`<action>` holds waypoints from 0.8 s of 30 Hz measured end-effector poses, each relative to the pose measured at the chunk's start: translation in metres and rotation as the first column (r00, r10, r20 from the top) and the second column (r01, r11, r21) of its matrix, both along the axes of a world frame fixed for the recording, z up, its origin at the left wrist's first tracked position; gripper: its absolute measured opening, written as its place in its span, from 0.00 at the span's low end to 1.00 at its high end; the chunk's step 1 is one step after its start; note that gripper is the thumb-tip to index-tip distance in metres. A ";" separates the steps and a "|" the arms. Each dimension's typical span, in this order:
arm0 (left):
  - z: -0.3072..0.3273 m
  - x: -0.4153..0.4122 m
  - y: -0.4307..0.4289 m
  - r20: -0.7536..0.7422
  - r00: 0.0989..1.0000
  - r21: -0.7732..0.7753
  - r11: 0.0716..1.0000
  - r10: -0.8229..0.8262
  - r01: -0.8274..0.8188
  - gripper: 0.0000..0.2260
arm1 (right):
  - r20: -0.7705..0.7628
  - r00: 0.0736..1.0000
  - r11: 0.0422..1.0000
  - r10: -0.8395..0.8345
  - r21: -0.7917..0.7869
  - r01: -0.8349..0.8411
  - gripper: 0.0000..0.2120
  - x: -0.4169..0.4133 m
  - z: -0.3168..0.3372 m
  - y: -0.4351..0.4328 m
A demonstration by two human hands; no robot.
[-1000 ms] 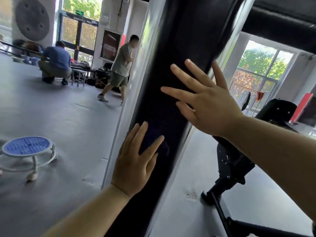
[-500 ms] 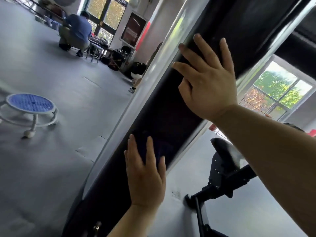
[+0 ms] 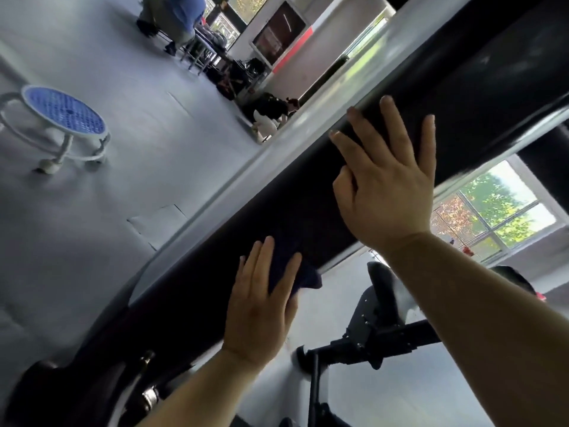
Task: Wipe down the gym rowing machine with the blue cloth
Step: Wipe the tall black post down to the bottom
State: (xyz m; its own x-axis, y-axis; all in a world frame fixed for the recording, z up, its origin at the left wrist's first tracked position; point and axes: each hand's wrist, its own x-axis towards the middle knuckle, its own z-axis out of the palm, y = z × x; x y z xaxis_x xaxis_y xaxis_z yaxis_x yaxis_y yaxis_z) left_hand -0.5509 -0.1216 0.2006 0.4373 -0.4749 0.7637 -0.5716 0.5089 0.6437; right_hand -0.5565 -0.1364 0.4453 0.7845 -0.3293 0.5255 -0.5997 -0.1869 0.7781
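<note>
Black rail (image 3: 277, 217), blue cloth (image 3: 306, 277) under left hand (image 3: 261, 306)

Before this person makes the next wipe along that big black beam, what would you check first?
1. The blue cloth is against the black beam: ok, the left hand presses it flat.
2. The right hand braces the beam: ok, flat, further up.
3. Wiping path upward free: not ok, the right hand lies in it.
4. Cloth spread out: cannot tell, mostly hidden under the hand.
5. The stool is out of the way: ok, apart on the floor.
</note>
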 end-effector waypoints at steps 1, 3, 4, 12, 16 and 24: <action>-0.022 0.001 0.004 -0.011 1.000 0.047 0.999 -0.006 0.007 0.22 | -0.004 1.000 1.000 0.006 0.008 -0.006 0.20 0.001 -0.004 0.001; -0.046 0.002 0.017 -0.096 0.995 0.142 0.989 -0.033 0.046 0.23 | -0.021 1.000 0.999 0.012 0.033 -0.011 0.20 0.002 -0.015 0.002; -0.043 0.001 0.020 -0.159 0.986 0.158 0.985 -0.048 0.073 0.24 | -0.027 1.000 0.999 0.011 0.041 -0.010 0.20 0.002 -0.022 0.003; 0.003 0.006 0.004 -0.204 0.979 0.083 0.996 -0.028 0.046 0.22 | 0.000 1.000 1.000 0.027 0.016 -0.027 0.19 0.004 -0.035 0.000; -0.075 -0.008 0.023 -0.538 0.842 0.309 0.940 0.044 0.148 0.24 | -0.006 0.999 0.999 0.034 0.017 -0.034 0.18 0.007 -0.058 -0.001; -0.015 0.002 0.013 -0.451 0.892 0.140 0.987 -0.010 0.082 0.24 | -0.078 0.997 1.000 0.006 0.031 -0.003 0.22 0.008 -0.085 -0.001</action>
State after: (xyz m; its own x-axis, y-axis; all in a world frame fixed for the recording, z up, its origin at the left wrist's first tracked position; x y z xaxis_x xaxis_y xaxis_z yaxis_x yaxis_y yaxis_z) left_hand -0.5487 -0.1082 0.1857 0.6903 -0.5964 0.4096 -0.1830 0.4038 0.8964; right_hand -0.5486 -0.1378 0.3603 0.8243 -0.3405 0.4523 -0.5363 -0.2137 0.8165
